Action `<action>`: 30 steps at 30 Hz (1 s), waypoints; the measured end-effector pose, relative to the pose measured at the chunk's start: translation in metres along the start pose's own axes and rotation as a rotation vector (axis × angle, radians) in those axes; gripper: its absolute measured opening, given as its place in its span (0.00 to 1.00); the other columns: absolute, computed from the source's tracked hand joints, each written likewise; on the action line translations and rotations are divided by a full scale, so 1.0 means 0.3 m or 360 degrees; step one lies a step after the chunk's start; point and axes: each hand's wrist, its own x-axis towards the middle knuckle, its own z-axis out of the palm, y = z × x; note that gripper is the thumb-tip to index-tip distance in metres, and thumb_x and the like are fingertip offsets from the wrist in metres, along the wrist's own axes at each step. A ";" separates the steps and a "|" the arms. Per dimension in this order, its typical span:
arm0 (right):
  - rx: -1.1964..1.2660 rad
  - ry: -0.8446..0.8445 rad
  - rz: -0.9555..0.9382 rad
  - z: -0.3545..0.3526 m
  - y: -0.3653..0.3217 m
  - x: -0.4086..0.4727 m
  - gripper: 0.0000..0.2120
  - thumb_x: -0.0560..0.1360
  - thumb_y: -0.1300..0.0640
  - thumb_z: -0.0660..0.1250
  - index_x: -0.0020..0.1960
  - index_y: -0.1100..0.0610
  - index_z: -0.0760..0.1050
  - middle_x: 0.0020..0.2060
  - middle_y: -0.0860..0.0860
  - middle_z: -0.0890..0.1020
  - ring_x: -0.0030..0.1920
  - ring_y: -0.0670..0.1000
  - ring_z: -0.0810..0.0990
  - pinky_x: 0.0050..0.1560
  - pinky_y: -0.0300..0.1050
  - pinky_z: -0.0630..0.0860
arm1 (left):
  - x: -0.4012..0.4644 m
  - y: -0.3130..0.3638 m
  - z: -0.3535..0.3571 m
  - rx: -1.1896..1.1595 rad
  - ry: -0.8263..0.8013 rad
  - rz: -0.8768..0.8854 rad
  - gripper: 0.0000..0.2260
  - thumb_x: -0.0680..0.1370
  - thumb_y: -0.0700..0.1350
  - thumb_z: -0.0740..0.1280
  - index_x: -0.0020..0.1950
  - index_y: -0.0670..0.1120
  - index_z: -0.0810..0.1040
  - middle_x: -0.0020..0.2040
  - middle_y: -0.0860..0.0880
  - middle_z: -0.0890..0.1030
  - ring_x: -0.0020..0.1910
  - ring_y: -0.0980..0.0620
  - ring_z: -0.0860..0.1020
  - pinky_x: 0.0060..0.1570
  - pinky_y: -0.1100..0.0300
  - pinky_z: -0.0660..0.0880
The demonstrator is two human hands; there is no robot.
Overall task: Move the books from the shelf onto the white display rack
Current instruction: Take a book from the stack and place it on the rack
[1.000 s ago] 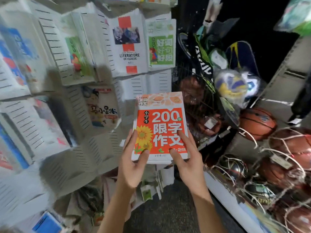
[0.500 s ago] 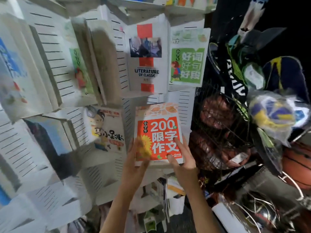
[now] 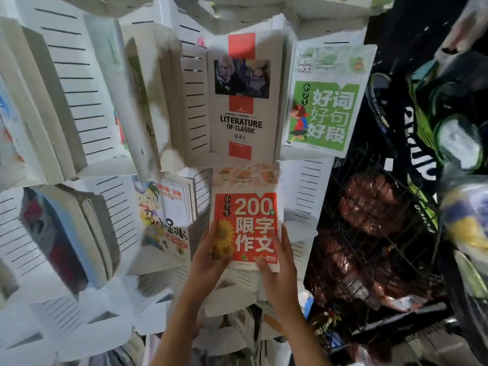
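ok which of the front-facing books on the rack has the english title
The white book with red blocks, reading "LITERATURE OF CLASSIC", directly above the orange book held in both hands. The other covers show Chinese titles.

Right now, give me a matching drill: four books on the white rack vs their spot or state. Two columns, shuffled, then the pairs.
Things:
1. orange 200 book
2. Literature of Classic book
3. green-cover book
4. cartoon-cover book

Places or states:
A. upper row, rightmost, next to the dark wire basket side
B. lower row, left of the held book
C. held by left hand and right hand
D. upper row, directly above the held book

Pairs: 1-C, 2-D, 3-A, 4-B
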 end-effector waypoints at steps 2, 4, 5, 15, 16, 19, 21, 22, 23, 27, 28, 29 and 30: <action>-0.0006 0.0020 -0.0055 0.013 0.027 0.007 0.28 0.78 0.36 0.61 0.76 0.38 0.61 0.78 0.39 0.56 0.76 0.48 0.62 0.69 0.57 0.72 | 0.032 -0.014 0.006 0.0085 -0.0028 -0.0102 0.37 0.76 0.48 0.72 0.80 0.58 0.56 0.68 0.54 0.74 0.65 0.54 0.78 0.59 0.47 0.79; -0.0033 0.0035 -0.0047 0.016 0.056 0.017 0.28 0.78 0.38 0.61 0.76 0.39 0.61 0.78 0.40 0.56 0.75 0.49 0.62 0.68 0.58 0.72 | 0.062 -0.020 0.018 0.0158 -0.0049 -0.0156 0.37 0.78 0.40 0.71 0.79 0.62 0.55 0.67 0.55 0.75 0.63 0.57 0.78 0.60 0.49 0.79; -0.0036 0.0042 -0.0031 0.018 0.068 0.023 0.28 0.78 0.38 0.62 0.76 0.37 0.61 0.78 0.39 0.57 0.75 0.49 0.63 0.68 0.58 0.73 | 0.077 -0.023 0.024 0.0182 -0.0034 -0.0159 0.38 0.78 0.38 0.70 0.78 0.63 0.55 0.67 0.56 0.75 0.63 0.58 0.78 0.60 0.50 0.79; -0.0142 0.0137 -0.0081 0.101 0.119 0.041 0.27 0.80 0.41 0.60 0.77 0.37 0.57 0.78 0.36 0.54 0.73 0.37 0.57 0.67 0.26 0.61 | 0.083 -0.027 0.109 0.0722 0.0533 -0.0203 0.28 0.79 0.47 0.69 0.77 0.62 0.64 0.71 0.52 0.70 0.66 0.51 0.74 0.55 0.57 0.74; -0.0165 0.0140 -0.0069 0.113 0.124 0.043 0.28 0.80 0.42 0.60 0.77 0.38 0.56 0.78 0.37 0.54 0.73 0.37 0.57 0.68 0.28 0.61 | 0.078 -0.017 0.126 0.0818 0.0610 -0.0208 0.25 0.79 0.49 0.69 0.75 0.61 0.67 0.71 0.50 0.70 0.67 0.49 0.72 0.54 0.56 0.72; -0.0247 0.0132 -0.0054 0.139 0.145 0.052 0.29 0.80 0.43 0.60 0.78 0.40 0.55 0.79 0.42 0.54 0.72 0.41 0.58 0.68 0.38 0.65 | 0.074 0.011 0.152 0.0656 0.0645 -0.0182 0.20 0.80 0.53 0.66 0.72 0.60 0.70 0.70 0.48 0.71 0.62 0.50 0.75 0.53 0.61 0.69; -0.0255 0.0094 -0.0052 0.144 0.153 0.056 0.29 0.80 0.38 0.57 0.78 0.39 0.54 0.79 0.43 0.54 0.73 0.41 0.58 0.69 0.36 0.63 | 0.075 0.013 0.154 0.0496 0.0588 -0.0217 0.17 0.81 0.56 0.62 0.70 0.62 0.70 0.72 0.49 0.69 0.63 0.51 0.75 0.54 0.61 0.70; -0.0239 0.0074 -0.0039 0.142 0.152 0.059 0.29 0.80 0.36 0.56 0.78 0.39 0.54 0.79 0.41 0.53 0.73 0.40 0.57 0.69 0.33 0.62 | 0.072 0.008 0.155 0.0463 0.0552 -0.0235 0.17 0.81 0.58 0.60 0.71 0.62 0.70 0.73 0.51 0.68 0.65 0.51 0.74 0.57 0.59 0.70; -0.0235 0.0056 -0.0032 0.139 0.151 0.063 0.29 0.79 0.34 0.56 0.78 0.39 0.55 0.78 0.38 0.52 0.74 0.39 0.56 0.68 0.31 0.61 | 0.070 0.002 0.154 0.0429 0.0523 -0.0244 0.19 0.81 0.62 0.58 0.71 0.61 0.71 0.74 0.51 0.66 0.68 0.51 0.73 0.61 0.55 0.71; -0.0320 -0.0028 -0.0109 0.120 0.147 0.087 0.30 0.78 0.32 0.53 0.77 0.34 0.48 0.78 0.37 0.47 0.77 0.43 0.54 0.67 0.33 0.64 | 0.075 -0.012 0.153 0.0264 0.0410 -0.0273 0.27 0.78 0.67 0.54 0.75 0.61 0.67 0.79 0.55 0.60 0.66 0.63 0.69 0.67 0.56 0.68; -0.0355 -0.0042 -0.0138 0.117 0.148 0.092 0.31 0.79 0.32 0.52 0.78 0.34 0.44 0.79 0.41 0.48 0.78 0.47 0.56 0.67 0.39 0.68 | 0.082 -0.010 0.153 0.0202 0.0378 -0.0282 0.27 0.78 0.68 0.54 0.76 0.61 0.66 0.79 0.56 0.59 0.63 0.66 0.68 0.66 0.58 0.67; -0.0384 -0.0050 -0.0143 0.115 0.149 0.096 0.32 0.79 0.32 0.51 0.78 0.36 0.41 0.80 0.45 0.50 0.78 0.51 0.58 0.67 0.44 0.71 | 0.088 -0.012 0.152 0.0145 0.0357 -0.0292 0.27 0.79 0.68 0.55 0.76 0.62 0.64 0.80 0.57 0.59 0.63 0.67 0.69 0.68 0.57 0.67; -0.0405 -0.0053 -0.0127 0.117 0.152 0.098 0.34 0.79 0.33 0.52 0.78 0.37 0.38 0.80 0.49 0.52 0.77 0.53 0.60 0.67 0.49 0.72 | 0.095 -0.019 0.150 0.0100 0.0348 -0.0293 0.27 0.78 0.70 0.55 0.76 0.65 0.63 0.79 0.58 0.59 0.65 0.65 0.70 0.70 0.51 0.68</action>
